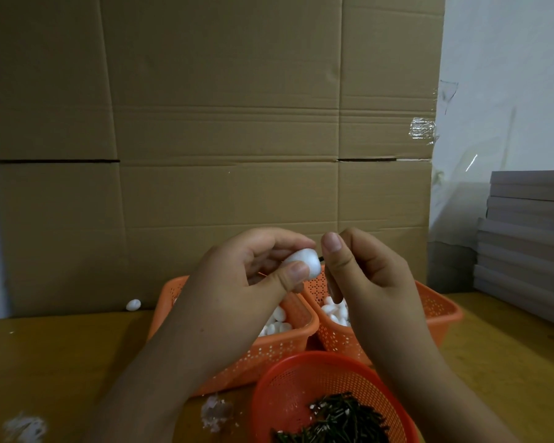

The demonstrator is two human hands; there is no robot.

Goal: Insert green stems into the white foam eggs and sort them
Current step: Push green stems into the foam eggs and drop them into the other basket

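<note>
Foam egg (304, 263), light and easily dented, is pinched at its sides by the left hand (237, 282) at centre frame. A thin stem (321, 259) is being pressed into its tip by the right hand (368, 276), thumb and finger clamped near the end. Nearest, bottom right, the round stem basket (285, 394) is seen; beyond, two orange baskets (442, 311) of eggs. Cardboard (205, 123) closes the far side.

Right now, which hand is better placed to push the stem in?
The right hand: it pinches the thin dark green stem at the tip of the white foam egg, which the left hand holds steady.
</note>
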